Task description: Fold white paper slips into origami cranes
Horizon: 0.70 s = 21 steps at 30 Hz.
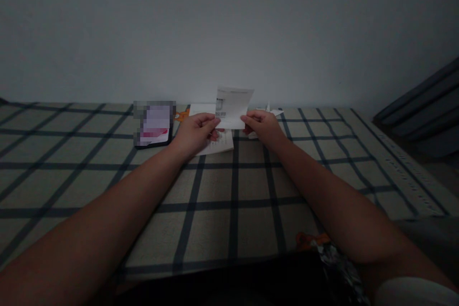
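A small sheet of white paper (234, 105) with faint grey print is held up, tilted, between my two hands. My left hand (198, 131) pinches its lower left corner between thumb and fingers. At the lower right edge, my right hand (263, 126) grips it the same way. Beneath my left hand lies a white printed booklet or stack of sheets (220, 146), partly hidden by the hand and the held paper. More white paper (276, 112), with a pointed piece sticking up, sits behind my right hand.
A dark-framed phone (156, 124) with a lit, blurred screen stands left of my left hand, beside an orange cartoon figure (182, 114). Under everything is a checked cloth (215, 215), reaching back to a plain wall (229, 24). Dark grey folded fabric (426, 110) hangs at right.
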Each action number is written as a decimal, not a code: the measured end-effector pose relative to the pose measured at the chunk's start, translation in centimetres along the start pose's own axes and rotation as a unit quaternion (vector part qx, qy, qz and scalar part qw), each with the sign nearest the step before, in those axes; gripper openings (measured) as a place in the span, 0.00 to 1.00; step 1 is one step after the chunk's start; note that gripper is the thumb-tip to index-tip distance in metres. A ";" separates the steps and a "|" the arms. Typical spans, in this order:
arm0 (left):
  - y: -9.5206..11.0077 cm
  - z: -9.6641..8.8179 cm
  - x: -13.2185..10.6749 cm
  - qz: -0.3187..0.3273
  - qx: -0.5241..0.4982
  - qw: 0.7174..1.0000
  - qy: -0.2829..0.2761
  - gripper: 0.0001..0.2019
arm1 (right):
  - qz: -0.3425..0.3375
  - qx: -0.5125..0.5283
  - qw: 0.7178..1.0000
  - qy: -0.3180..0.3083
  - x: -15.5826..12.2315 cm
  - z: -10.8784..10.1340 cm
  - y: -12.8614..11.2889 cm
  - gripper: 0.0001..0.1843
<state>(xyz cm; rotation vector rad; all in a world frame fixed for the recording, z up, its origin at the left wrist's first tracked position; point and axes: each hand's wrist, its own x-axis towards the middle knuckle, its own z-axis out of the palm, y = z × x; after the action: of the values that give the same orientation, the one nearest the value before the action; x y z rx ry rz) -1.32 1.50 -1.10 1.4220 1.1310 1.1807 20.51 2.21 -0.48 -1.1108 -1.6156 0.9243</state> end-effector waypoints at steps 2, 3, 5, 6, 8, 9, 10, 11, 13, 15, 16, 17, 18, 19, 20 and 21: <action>-0.1 0.0 0.1 0.000 -0.013 1.000 -0.001 0.11 | 0.000 0.002 1.000 -0.001 0.0 0.0 0.0 0.15; -0.1 0.1 0.1 -0.004 -0.026 1.000 -0.002 0.11 | 0.001 0.004 1.000 0.001 0.0 0.0 0.0 0.15; -0.3 0.2 0.1 -0.011 -0.058 0.998 -0.009 0.13 | 0.002 0.009 1.000 0.006 0.1 0.0 0.2 0.15; -0.4 0.2 0.1 -0.012 -0.073 0.997 -0.016 0.14 | 0.002 0.012 1.000 0.009 0.1 0.0 0.3 0.15; -0.5 0.3 0.1 -0.012 -0.092 0.995 -0.037 0.16 | 0.001 0.018 1.000 0.014 0.3 0.0 0.6 0.15; -0.6 0.3 0.1 -0.011 -0.096 0.994 -0.048 0.16 | 0.000 0.021 1.000 0.017 0.4 0.0 0.7 0.15; -0.6 0.3 0.1 -0.007 -0.097 0.994 -0.055 0.16 | 0.000 0.024 1.000 0.020 0.4 0.1 0.8 0.16; -0.7 0.2 0.1 -0.001 -0.097 0.994 -0.058 0.16 | -0.001 0.025 0.999 0.022 0.5 0.1 0.8 0.16; -0.8 0.2 0.2 0.016 -0.090 0.994 -0.057 0.15 | 0.000 0.027 0.999 0.024 0.5 0.1 0.8 0.16; -0.8 0.1 0.2 0.031 -0.076 0.995 -0.054 0.14 | 0.001 0.023 0.999 0.023 0.4 0.2 0.5 0.16; -0.8 0.1 0.3 0.036 -0.069 0.996 -0.051 0.13 | 0.004 0.020 1.000 0.022 0.3 0.2 0.4 0.16; -0.7 0.1 0.2 0.038 -0.063 0.996 -0.050 0.13 | 0.005 0.017 1.000 0.022 0.3 0.2 0.3 0.16; -0.7 0.1 0.2 0.038 -0.059 0.996 -0.051 0.13 | 0.005 0.014 1.000 0.020 0.2 0.2 0.2 0.16; -0.6 0.1 0.2 0.036 -0.060 0.996 -0.053 0.13 | 0.003 0.011 1.000 0.019 0.2 0.2 0.2 0.16; -0.6 0.1 0.1 0.032 -0.065 0.996 -0.057 0.12 | 0.002 0.009 1.000 0.016 0.1 0.2 0.2 0.16; -0.6 0.1 0.1 0.029 -0.072 0.995 -0.061 0.12 | 0.002 0.007 1.000 0.014 0.1 0.2 0.2 0.17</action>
<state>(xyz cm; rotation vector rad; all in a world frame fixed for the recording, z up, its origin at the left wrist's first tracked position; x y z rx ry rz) -1.26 1.66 -1.64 1.4041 0.9076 1.1739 20.32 2.35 -0.69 -1.1121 -1.5829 0.9173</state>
